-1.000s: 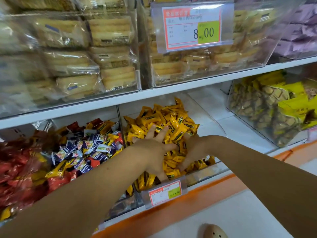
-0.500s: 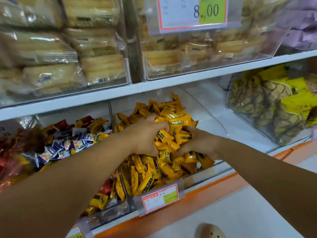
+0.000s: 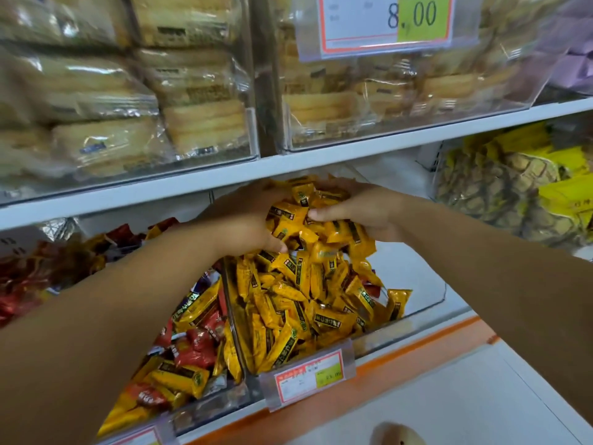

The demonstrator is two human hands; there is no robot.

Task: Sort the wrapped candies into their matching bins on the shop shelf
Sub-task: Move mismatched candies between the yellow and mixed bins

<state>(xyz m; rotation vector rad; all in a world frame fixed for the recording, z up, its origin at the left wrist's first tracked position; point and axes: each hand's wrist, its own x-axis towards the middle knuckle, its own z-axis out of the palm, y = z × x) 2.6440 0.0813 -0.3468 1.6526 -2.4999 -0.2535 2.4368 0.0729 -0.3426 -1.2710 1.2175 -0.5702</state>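
**Materials and shapes**
- The yellow candies (image 3: 305, 303) are small oblong pillow packs in glossy film. Each has crimped ends and a dark printed band.
- They lie heaped in a clear bin (image 3: 423, 303) of rigid plastic with a sloped side wall, on the lower shelf.
- A price tag (image 3: 308, 374) in a transparent holder is clipped to the bin front.
- The mixed bin (image 3: 199, 354), just beside it on the left, holds red, yellow and blue-white foil wraps.
- The white shelf board (image 3: 353, 155) above carries clear boxes of pale round biscuits (image 3: 205, 123) in crinkled film, and a large price card (image 3: 385, 24).
- A bin to the right holds yellow packets (image 3: 513, 200) with a lattice pattern.

**Hands**
- The left hand (image 3: 244, 220) and right hand (image 3: 362, 210) face each other.
- The fingers of both are curled, cupping a batch of yellow candies between the palms.
- The batch is held above the pile, just under the shelf board.
- The right thumb presses on the top of the batch.

**Change from the earlier frames**
- One second ago the left fingers lay spread flat on the pile and the right hand was dug into it.
- Half a second ago both hands had closed around candies at pile level.
- The hands are now raised and the batch is lifted clear of the pile.
- The view has also shifted closer and upward.
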